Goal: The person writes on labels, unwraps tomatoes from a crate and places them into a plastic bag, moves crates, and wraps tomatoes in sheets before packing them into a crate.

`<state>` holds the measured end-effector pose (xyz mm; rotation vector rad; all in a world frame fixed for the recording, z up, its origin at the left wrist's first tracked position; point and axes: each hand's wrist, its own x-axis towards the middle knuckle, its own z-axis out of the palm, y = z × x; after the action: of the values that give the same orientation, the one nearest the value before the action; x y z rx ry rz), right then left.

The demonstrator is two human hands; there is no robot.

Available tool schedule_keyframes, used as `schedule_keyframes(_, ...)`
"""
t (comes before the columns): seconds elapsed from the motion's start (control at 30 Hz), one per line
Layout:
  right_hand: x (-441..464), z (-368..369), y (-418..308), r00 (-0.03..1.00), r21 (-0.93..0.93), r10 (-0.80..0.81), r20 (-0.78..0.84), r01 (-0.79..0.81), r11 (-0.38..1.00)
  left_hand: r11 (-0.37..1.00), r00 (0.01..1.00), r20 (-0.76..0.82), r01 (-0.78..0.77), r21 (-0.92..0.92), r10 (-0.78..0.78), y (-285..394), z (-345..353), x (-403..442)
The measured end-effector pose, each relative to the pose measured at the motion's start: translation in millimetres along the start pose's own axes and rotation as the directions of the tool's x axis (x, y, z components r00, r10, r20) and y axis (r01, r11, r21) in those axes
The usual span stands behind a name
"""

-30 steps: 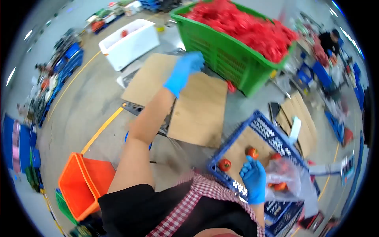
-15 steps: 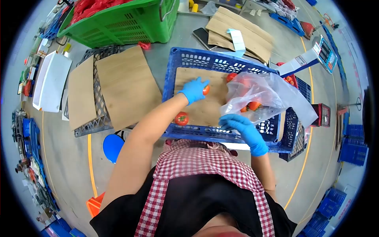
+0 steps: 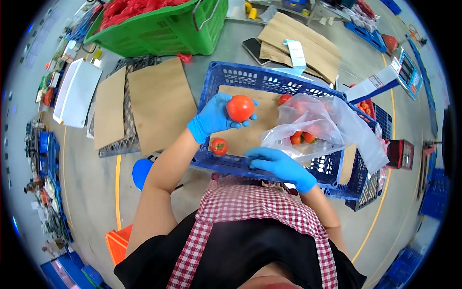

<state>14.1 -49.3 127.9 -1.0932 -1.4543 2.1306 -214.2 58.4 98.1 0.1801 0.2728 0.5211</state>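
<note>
A round red tomato (image 3: 240, 108) rests in my blue-gloved left hand (image 3: 215, 115), palm up with the fingers curled around it, above the blue crate (image 3: 211, 82). My gloved right hand (image 3: 279, 166) is over the crate's near side, fingers stretched out and holding nothing, just below the edge of a clear plastic bag (image 3: 332, 113). Several tomatoes show in or under that bag. One tomato (image 3: 219, 146) sits at the crate's near left on the cardboard liner (image 3: 264, 115); another (image 3: 284, 99) lies beside the bag at the far side.
A green crate (image 3: 159, 38) with red bags stands at the far left. Flat cardboard sheets (image 3: 161, 103) lie on the left, more cardboard (image 3: 303, 43) at the back near a dark phone (image 3: 256, 50). On the right are a scale (image 3: 406, 74) and a red crate (image 3: 400, 155).
My left hand has lifted a tomato from the liner and turned palm up with it. My right hand has shifted left along the crate's near side.
</note>
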Motion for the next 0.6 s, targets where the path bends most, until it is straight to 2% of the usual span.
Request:
schedule_keyframes(0.07, 28, 15, -2, 0.996, -0.258, -0.059, 0.069, 0.075, 0.963, 0.998, 0.997, -0.056, -0.053, 0.013, 0.054, -3, 2, -10)
schedule_keyframes(0.1, 47, 21, 7, 0.98, -0.446, -0.179, 0.091, 0.201, 0.872, 0.996, 0.993, -0.082, -0.082, 0.023, 0.084, -4, 4, -16)
schedule_keyframes(0.17, 94, 30, 43, 0.895, -0.734, -0.398, 0.203, 0.408, 0.543, 0.945, 0.967, -0.101, -0.201, 0.259, 0.233, -12, 13, -29)
schedule_keyframes(0.2, 112, 32, 57, 0.864, -0.775, -0.407, 0.298, 0.467, 0.425, 0.894, 0.949, -0.098, -0.245, 0.375, 0.301, -16, 19, -35)
schedule_keyframes(0.27, 144, 35, 82, 0.791, -0.805, -0.39, 0.472, 0.567, 0.174, 0.925, 0.938, -0.147, -0.267, 0.269, 0.313, -21, 31, -44)
schedule_keyframes(0.37, 185, 37, 122, 0.914, -0.73, -0.167, 0.369, 0.397, 0.557, 0.942, 0.918, -0.226, -0.291, 0.17, 0.324, -29, 39, -54)
schedule_keyframes(0.4, 179, 38, 112, 0.906, -0.752, -0.257, 0.338, 0.424, 0.504, 0.945, 0.911, -0.255, -0.294, 0.144, 0.323, -32, 41, -56)
schedule_keyframes(0.47, 149, 36, 71, 0.863, -0.801, -0.429, 0.267, 0.446, 0.399, 0.922, 0.851, -0.361, -0.326, 0.208, 0.382, -37, 55, -53)
schedule_keyframes(0.5, 142, 34, 61, 0.956, -0.577, -0.275, 0.098, 0.28, 0.767, 0.912, 0.819, -0.407, -0.332, 0.24, 0.405, -38, 61, -52)
schedule_keyframes(0.53, 137, 31, 53, 0.999, -0.229, -0.053, -0.005, 0.051, 0.972, 0.893, 0.777, -0.45, -0.33, 0.305, 0.44, -39, 62, -50)
schedule_keyframes(0.57, 130, 26, 44, 0.982, 0.172, 0.188, -0.017, -0.182, 0.968, 0.872, 0.733, -0.485, -0.322, 0.37, 0.476, -39, 63, -49)
schedule_keyframes(0.6, 118, 19, 36, 0.984, 0.406, 0.161, 0.075, -0.177, 0.897, 0.847, 0.687, -0.514, -0.31, 0.432, 0.514, -39, 63, -48)
